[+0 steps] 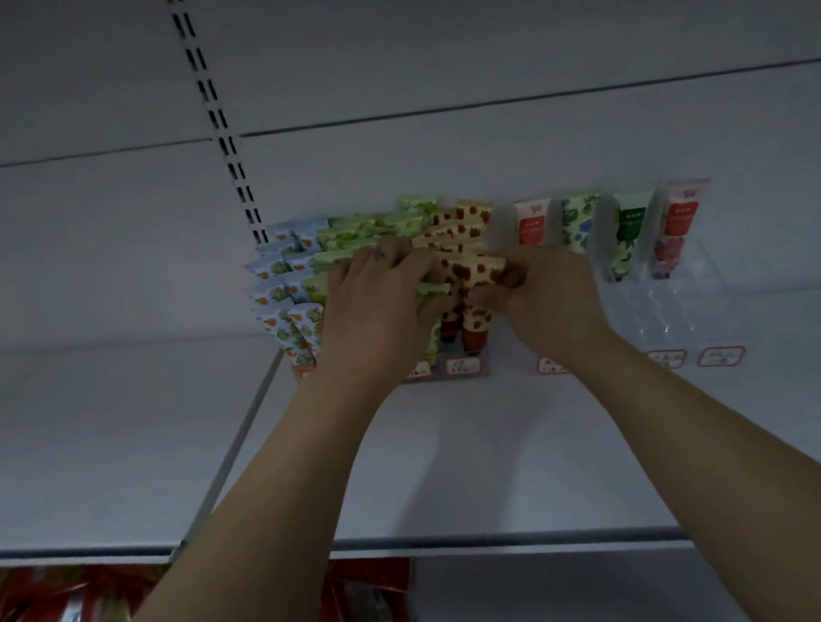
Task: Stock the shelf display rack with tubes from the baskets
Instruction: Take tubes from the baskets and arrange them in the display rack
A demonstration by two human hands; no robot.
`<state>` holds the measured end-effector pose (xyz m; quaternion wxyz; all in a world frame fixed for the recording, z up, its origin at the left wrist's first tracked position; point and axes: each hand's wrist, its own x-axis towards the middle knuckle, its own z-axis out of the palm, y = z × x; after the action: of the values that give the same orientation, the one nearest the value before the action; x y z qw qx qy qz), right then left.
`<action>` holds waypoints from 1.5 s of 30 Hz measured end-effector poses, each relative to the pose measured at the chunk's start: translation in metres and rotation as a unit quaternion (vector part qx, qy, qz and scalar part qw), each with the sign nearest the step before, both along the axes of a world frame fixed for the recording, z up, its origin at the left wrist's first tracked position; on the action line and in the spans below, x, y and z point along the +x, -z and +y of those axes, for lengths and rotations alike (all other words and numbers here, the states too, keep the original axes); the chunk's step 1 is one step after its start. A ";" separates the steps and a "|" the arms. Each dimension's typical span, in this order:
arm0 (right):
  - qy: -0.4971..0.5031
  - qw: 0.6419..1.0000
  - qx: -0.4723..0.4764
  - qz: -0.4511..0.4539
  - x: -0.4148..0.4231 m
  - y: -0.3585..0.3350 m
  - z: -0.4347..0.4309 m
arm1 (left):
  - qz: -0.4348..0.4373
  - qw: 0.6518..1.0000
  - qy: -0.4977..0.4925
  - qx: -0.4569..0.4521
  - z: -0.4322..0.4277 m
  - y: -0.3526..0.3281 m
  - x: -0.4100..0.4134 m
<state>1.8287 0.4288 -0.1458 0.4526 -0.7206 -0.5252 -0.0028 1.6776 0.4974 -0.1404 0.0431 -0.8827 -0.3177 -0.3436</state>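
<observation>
Seating 1 spotted tube (478, 271): your right hand (546, 294) pinches it, left hand (377, 309) grip unclear; next, slot it upright.

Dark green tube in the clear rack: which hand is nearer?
Right hand, pinching a yellow tube just left of the dark green tube. Left hand is farther left, at light green tubes.

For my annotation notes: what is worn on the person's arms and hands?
No sleeves are in view. The left hand and right hand wear no gloves, and no watch shows. One left finger carries a small dark mark, perhaps a ring.
</observation>
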 end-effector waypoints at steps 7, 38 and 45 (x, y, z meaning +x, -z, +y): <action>0.035 0.996 -0.048 -0.061 0.001 -0.006 0.010 | -0.007 1.000 -0.010 0.000 0.002 0.004 0.008; 0.079 0.969 -0.215 -0.096 -0.014 -0.003 0.001 | 0.051 0.998 -0.028 -0.022 -0.022 0.005 -0.010; 0.007 0.981 -0.145 -0.130 -0.042 0.014 -0.089 | 0.152 0.988 -0.025 0.019 -0.080 0.016 -0.057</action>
<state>1.7864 0.3400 -0.1598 0.2710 -0.7758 -0.5694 -0.0233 1.6209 0.4172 -0.1566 0.1167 -0.9153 -0.3229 -0.2107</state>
